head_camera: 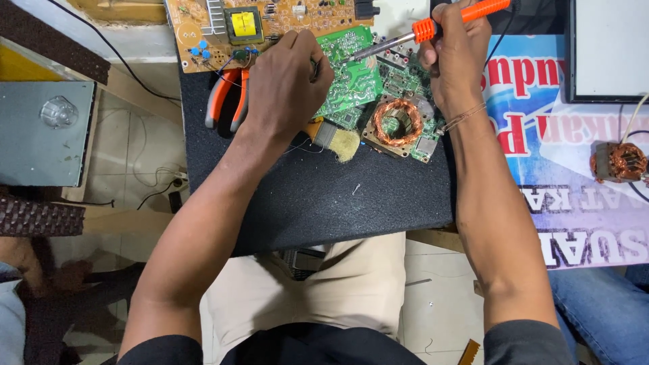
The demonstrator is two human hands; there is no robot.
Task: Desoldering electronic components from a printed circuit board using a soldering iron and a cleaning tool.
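On table's dark mat, I'm soldering: right hand [454, 57] gripping orange soldering iron [433, 27], tip at green circuit board [351, 78]; left hand [287, 84] pinching sth small, pressing board. Next, prob: steady tip.

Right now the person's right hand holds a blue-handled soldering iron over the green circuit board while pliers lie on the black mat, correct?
Not quite: the head view shows the soldering iron in the right hand has an orange handle, not blue. Its tip does reach over the green circuit board, and pliers do lie on the black mat.
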